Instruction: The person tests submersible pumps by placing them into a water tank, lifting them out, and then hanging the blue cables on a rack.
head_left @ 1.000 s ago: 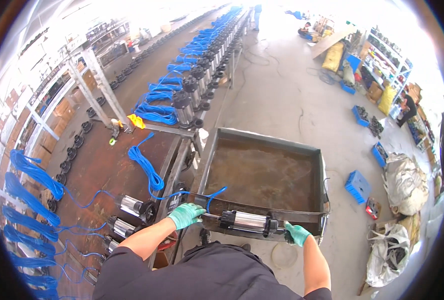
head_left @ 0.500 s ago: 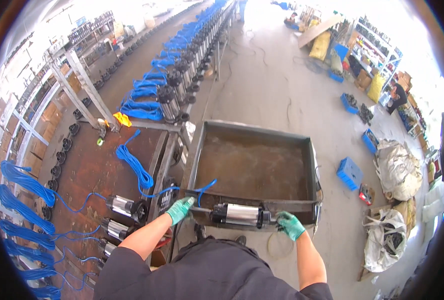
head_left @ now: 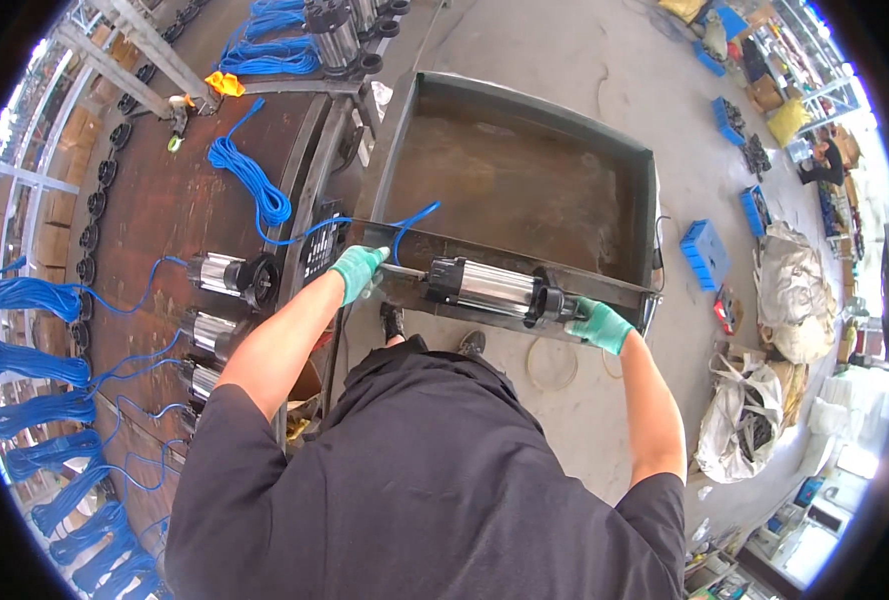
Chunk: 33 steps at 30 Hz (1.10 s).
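Observation:
A silver cylindrical pump [head_left: 497,288] with black ends lies sideways along the near edge of a metal tank [head_left: 405,130]. My left hand [head_left: 361,273], in a green glove, is closed around a grey rod [head_left: 403,270] that reaches to the pump's left end. At the other end, my green-gloved right hand [head_left: 603,325] grips the black end piece, its fingers partly hidden. A blue cable [head_left: 420,216] runs over the tank's near left corner from a coil [head_left: 250,180] on the bench.
More pumps [head_left: 220,273] lie on the brown bench [head_left: 155,200] to my left, with coiled blue cables [head_left: 25,297] beyond them. Blue crates [head_left: 706,255] and white sacks [head_left: 740,420] stand on the floor at right. A person [head_left: 823,162] is at the far right.
My view has tipped downward, so the tank and bench appear higher. My right hand has closed in on the pump's black right end. My left hand stays at the rod.

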### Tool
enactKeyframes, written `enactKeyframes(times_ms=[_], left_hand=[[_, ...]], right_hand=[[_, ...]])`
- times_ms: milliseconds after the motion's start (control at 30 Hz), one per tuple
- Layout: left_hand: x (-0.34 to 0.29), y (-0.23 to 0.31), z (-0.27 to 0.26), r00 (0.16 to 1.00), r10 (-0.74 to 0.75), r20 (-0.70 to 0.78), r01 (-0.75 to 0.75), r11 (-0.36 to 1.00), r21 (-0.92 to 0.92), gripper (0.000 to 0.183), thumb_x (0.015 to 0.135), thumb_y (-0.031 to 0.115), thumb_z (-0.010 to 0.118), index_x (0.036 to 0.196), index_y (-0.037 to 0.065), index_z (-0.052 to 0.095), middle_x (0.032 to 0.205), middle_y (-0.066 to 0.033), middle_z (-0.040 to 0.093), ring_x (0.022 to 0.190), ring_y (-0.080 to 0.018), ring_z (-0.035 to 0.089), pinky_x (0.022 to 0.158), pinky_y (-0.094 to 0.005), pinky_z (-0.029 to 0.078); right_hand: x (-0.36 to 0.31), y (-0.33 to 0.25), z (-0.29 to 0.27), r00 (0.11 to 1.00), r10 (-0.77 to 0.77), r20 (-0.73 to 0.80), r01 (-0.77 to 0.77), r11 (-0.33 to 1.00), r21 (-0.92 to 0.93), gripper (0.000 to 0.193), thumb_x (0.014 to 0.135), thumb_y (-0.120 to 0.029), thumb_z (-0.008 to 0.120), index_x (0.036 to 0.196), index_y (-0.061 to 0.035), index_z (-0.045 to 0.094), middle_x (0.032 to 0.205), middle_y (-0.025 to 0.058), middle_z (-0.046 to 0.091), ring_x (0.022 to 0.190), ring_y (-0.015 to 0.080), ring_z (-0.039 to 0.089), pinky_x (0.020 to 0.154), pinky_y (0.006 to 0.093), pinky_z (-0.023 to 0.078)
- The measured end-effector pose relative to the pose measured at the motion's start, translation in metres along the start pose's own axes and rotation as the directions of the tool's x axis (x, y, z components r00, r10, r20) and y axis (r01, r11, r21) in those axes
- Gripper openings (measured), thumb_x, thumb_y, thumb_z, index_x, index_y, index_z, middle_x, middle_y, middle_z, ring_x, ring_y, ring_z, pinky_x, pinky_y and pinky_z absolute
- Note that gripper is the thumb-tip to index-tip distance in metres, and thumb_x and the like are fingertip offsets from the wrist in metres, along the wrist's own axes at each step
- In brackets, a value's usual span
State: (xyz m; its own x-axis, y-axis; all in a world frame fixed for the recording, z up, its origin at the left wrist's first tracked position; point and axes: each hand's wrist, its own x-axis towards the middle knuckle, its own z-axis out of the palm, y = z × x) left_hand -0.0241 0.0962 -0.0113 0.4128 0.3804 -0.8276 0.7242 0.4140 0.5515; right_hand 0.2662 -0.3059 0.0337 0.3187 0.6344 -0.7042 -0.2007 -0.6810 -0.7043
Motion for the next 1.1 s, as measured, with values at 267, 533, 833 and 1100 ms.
enactKeyframes(times_ms=[267,533,833,1100], left_hand=[[-0.026,-0.019,-0.032,0.674,0.642,0.366,-0.688,0.365,0.627,0.045,0.096,0.034,0.067,0.125,0.0,0.065,0.125,-0.0216,0.063,0.121,-0.0317,0.061,0.101,-0.0401,0.049],[-0.021,0.013,-0.007,0.995,0.015,0.096,-0.018,0.999,0.038,0.037,0.102,0.043,0.061,0.091,0.008,0.068,0.061,0.0023,0.052,0.043,-0.0115,0.046,0.041,-0.0278,0.039],[-0.005,-0.03,-0.023,0.561,0.805,0.194,-0.74,0.383,0.552,0.03,0.102,0.034,0.063,0.115,0.007,0.07,0.1,-0.0081,0.068,0.091,-0.0204,0.068,0.081,-0.035,0.055],[-0.033,-0.015,-0.008,0.974,0.153,0.169,-0.083,0.927,-0.365,0.018,0.106,0.029,0.057,0.111,0.012,0.053,0.081,0.0015,0.059,0.055,-0.0086,0.051,0.053,-0.0276,0.05]], right_hand=[[0.013,0.028,0.006,0.97,-0.236,-0.057,0.081,0.534,-0.841,0.022,0.087,-0.021,0.072,0.106,-0.0098,0.07,0.086,0.0162,0.072,0.08,0.0378,0.069,0.072,0.0455,0.053],[0.005,0.019,0.01,0.955,-0.294,-0.048,0.216,0.794,-0.569,0.023,0.089,-0.008,0.062,0.11,-0.0115,0.071,0.087,0.0144,0.073,0.072,0.0319,0.067,0.068,0.0401,0.052],[0.033,0.063,0.016,0.872,-0.449,-0.197,0.221,0.718,-0.66,0.031,0.087,-0.007,0.069,0.119,-0.0074,0.069,0.096,0.0145,0.075,0.081,0.0305,0.072,0.076,0.0367,0.058],[0.019,0.042,0.02,0.961,-0.105,-0.256,0.164,0.961,0.222,0.046,0.097,-0.008,0.065,0.142,-0.0021,0.054,0.11,0.0024,0.068,0.078,0.0067,0.06,0.065,0.0234,0.05]])
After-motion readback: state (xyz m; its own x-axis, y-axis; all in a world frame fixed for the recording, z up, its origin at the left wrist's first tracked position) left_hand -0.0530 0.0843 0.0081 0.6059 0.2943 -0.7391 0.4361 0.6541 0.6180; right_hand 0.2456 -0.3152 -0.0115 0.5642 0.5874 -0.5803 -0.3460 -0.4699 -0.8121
